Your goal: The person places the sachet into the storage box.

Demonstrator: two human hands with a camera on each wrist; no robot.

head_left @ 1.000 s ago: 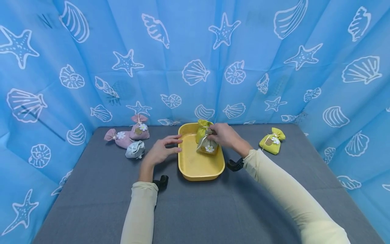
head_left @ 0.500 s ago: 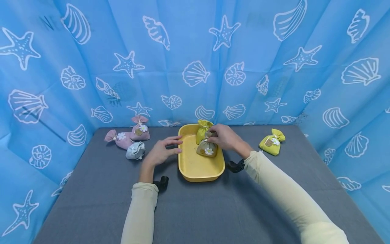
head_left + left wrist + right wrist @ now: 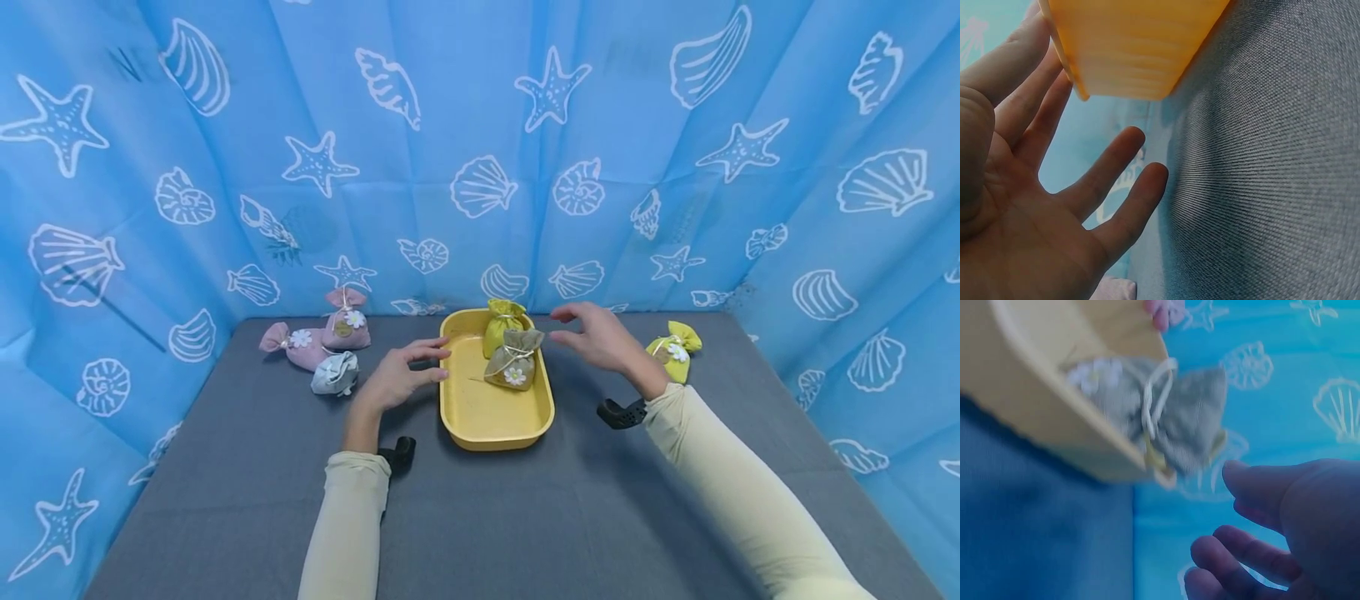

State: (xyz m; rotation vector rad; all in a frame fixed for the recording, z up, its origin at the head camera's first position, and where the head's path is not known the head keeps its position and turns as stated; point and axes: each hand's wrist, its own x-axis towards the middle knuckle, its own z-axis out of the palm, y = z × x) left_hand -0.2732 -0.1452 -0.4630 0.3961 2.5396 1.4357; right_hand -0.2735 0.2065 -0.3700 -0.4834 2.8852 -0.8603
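A yellow plastic tray (image 3: 480, 417) stands in the middle of the table. Inside it, toward the back right, lie a yellow drawstring pouch (image 3: 504, 333) and a grey-beige drawstring pouch (image 3: 517, 360) with a white flower, its tied neck against the right rim. My left hand (image 3: 397, 377) is at the tray's left side, fingertips at the rim; in the left wrist view its fingers spread beside the tray wall. My right hand (image 3: 600, 337) is off the tray's right edge, holding nothing, thumb and fingers apart; the right wrist view shows it just beyond the grey-beige pouch's gathered top.
Two pink pouches (image 3: 347, 327) and a pale grey-blue pouch (image 3: 335, 373) lie together at the back left. Another yellow pouch (image 3: 678, 350) lies at the right, partly behind my right forearm. A blue curtain (image 3: 480, 125) with shell prints borders the grey table (image 3: 487, 517) at back and sides.
My right hand has let go of the grey-beige pouch, leaving it in the tray, and has moved to the right. The left hand has stayed at the tray's left rim.
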